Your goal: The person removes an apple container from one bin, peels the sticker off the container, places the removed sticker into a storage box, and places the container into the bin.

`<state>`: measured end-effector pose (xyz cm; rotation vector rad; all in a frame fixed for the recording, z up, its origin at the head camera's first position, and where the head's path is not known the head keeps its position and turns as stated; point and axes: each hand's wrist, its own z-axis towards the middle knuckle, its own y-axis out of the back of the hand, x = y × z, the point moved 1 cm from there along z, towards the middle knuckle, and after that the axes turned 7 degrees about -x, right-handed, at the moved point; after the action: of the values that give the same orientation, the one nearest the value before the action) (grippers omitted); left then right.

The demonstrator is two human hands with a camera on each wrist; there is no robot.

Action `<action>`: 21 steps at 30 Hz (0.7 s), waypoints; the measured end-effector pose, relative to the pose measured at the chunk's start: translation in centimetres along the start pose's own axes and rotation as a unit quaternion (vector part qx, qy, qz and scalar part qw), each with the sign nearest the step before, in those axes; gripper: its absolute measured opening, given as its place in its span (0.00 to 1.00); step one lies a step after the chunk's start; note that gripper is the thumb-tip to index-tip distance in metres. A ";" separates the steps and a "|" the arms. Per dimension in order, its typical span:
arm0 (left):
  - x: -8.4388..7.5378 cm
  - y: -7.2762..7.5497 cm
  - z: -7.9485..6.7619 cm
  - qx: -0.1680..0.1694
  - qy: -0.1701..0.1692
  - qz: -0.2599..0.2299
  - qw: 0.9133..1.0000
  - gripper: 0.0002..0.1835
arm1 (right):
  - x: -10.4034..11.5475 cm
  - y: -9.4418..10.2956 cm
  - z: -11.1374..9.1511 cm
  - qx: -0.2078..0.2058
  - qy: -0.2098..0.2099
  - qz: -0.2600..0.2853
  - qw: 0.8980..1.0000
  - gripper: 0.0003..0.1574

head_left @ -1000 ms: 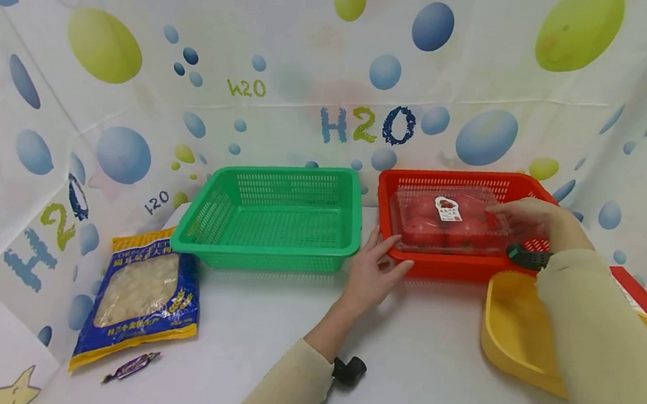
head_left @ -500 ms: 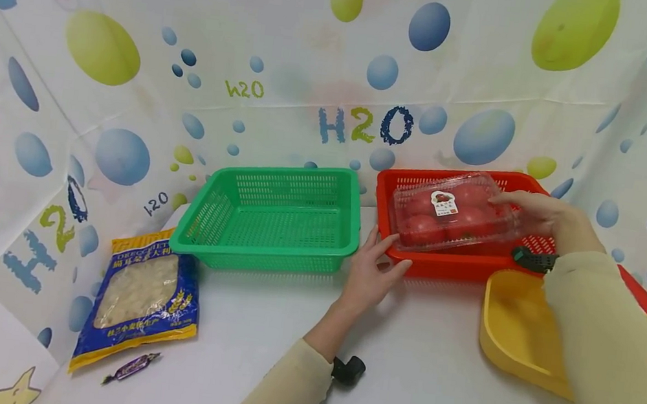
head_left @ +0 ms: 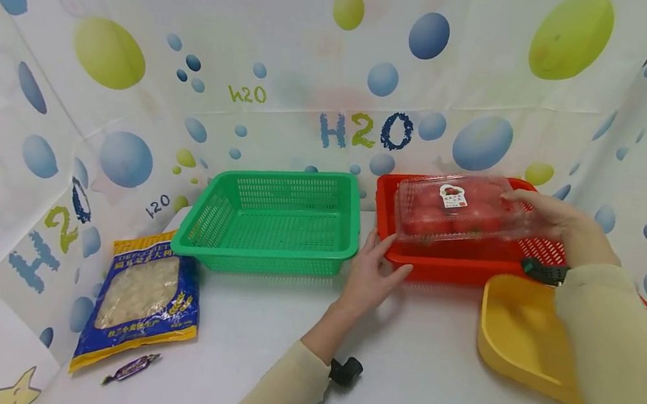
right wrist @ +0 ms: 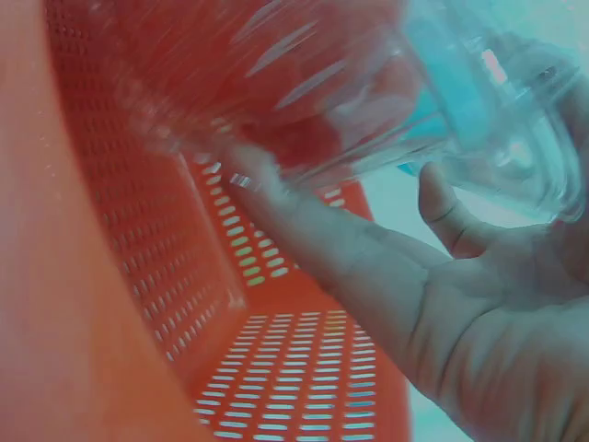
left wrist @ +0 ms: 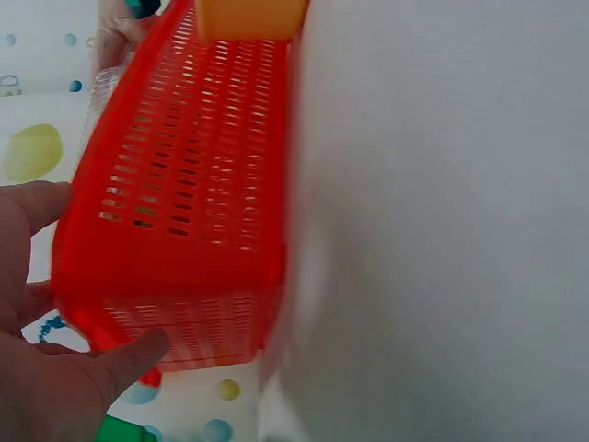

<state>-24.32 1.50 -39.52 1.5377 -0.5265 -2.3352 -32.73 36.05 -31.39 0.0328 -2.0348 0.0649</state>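
Observation:
My right hand (head_left: 556, 218) grips the right end of a clear plastic box of tomatoes (head_left: 476, 220) with a white label on its lid. The box is held over the red basket (head_left: 440, 265), its left end close to the basket's rim. In the right wrist view, the fingers (right wrist: 313, 221) reach under the clear box (right wrist: 313, 83), with the basket's slotted wall and floor (right wrist: 304, 368) below. My left hand (head_left: 365, 277) rests at the red basket's front left corner, fingers spread and fairly straight. The left wrist view shows its fingers (left wrist: 129, 364) touching the corner's outside.
A green basket (head_left: 271, 263) stands left of the red one. Further left lie a blue and yellow pasta bag (head_left: 142, 288) and a purple wrapped candy (head_left: 132, 367). A yellow container (head_left: 521, 338) sits at front right, partly under the right sleeve. A patterned sheet hangs behind.
My right hand has lifted the tomato box up from inside the red basket, first tilting it, then levelling it higher. The left hand has stayed at the basket's corner.

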 end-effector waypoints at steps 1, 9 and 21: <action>-0.2 0.1 0.0 0.001 -0.004 0.007 1.000 0.40 | 0.1 0.1 -0.1 0.001 0.005 -0.001 1.000 0.28; -3.4 2.7 0.3 0.012 0.008 -0.023 1.000 0.44 | 1.8 -0.8 -2.4 -0.004 0.066 -0.012 0.998 0.24; -2.7 9.2 1.3 -0.001 0.000 -0.160 0.987 0.39 | 1.6 -6.8 -7.5 0.094 0.167 0.007 0.981 0.16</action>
<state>-24.10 -5.31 -32.66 1.7326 -0.2919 -2.5652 -26.37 29.71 -26.40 0.1183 -1.6866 0.2563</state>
